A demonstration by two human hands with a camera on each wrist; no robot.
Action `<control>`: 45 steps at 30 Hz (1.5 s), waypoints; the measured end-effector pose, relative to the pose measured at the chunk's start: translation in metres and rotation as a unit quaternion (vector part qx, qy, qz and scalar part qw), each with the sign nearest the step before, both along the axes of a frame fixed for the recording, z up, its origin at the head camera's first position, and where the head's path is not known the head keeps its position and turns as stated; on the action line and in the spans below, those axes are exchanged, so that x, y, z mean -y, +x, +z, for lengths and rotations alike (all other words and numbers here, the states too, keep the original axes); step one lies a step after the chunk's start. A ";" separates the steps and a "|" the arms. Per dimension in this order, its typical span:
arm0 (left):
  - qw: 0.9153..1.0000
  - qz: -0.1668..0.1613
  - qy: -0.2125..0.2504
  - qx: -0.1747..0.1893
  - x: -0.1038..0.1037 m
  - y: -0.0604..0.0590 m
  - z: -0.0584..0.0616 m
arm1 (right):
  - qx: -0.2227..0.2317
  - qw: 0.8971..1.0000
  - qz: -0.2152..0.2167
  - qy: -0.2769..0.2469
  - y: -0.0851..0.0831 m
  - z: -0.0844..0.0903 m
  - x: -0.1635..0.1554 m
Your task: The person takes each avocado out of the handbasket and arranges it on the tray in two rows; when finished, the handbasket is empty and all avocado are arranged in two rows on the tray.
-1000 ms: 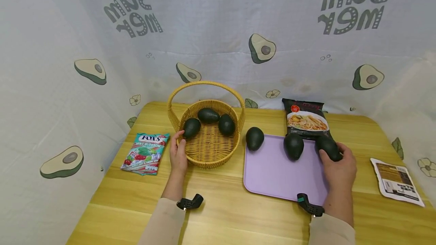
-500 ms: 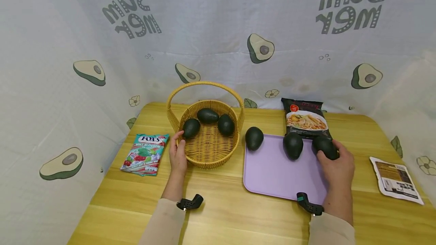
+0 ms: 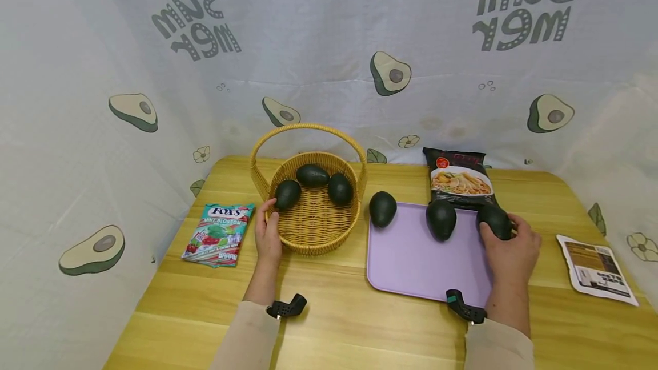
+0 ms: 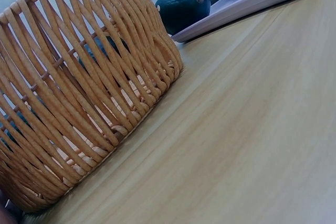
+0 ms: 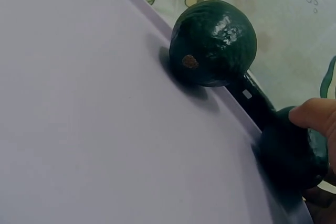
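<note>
A yellow wicker basket [image 3: 315,247] with a tall hoop handle stands left of centre, holding three dark green avocados [image 3: 313,176]. At its left rim my left hand [image 3: 268,240] holds the basket; in the left wrist view the woven wall [image 4: 89,87] fills the left side and most of that hand is out of sight. On the right, a lilac tray [image 3: 421,267] has a row of avocados along its back edge, one at the left corner [image 3: 382,209] and one mid-edge [image 3: 441,220]. My right hand [image 3: 511,250] grips a third avocado [image 3: 494,221] at the back right corner, thumb on its near side.
Behind the tray lies a black noodle packet [image 3: 460,180]. Left of the basket is a teal candy bag [image 3: 218,236]. A white-edged pouch [image 3: 598,270] lies near the table's right edge. A printed curtain [image 3: 319,44] hangs behind the wooden table [image 3: 334,318].
My right hand shifts slightly left and then back right with the avocado, still at the tray's back right corner. My left hand and the basket stay put. The head view drifts a little.
</note>
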State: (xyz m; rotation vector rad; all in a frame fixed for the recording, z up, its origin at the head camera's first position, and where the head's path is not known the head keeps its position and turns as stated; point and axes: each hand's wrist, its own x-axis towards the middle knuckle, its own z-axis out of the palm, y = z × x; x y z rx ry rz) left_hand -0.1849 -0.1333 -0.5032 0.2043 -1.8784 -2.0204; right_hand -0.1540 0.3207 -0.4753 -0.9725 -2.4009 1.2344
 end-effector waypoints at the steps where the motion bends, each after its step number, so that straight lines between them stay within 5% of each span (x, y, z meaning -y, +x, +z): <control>1: 1.000 0.000 -0.001 0.001 0.000 0.000 0.000 | 0.000 1.000 0.000 -0.003 0.000 0.000 0.000; 15: 1.000 -0.001 0.000 -0.004 -0.001 0.001 0.000 | -0.004 1.000 -0.010 -0.016 0.002 0.007 0.000; 26: 1.000 0.000 -0.001 -0.005 -0.001 0.001 0.000 | -0.043 0.999 0.011 -0.002 0.003 0.044 0.025; 37: 1.000 -0.001 0.006 -0.005 -0.001 0.001 0.001 | -0.115 0.986 0.122 0.020 0.003 0.069 0.076; 45: 1.000 -0.003 0.002 -0.006 0.000 0.000 0.000 | -0.172 0.959 0.218 0.060 0.006 0.074 0.116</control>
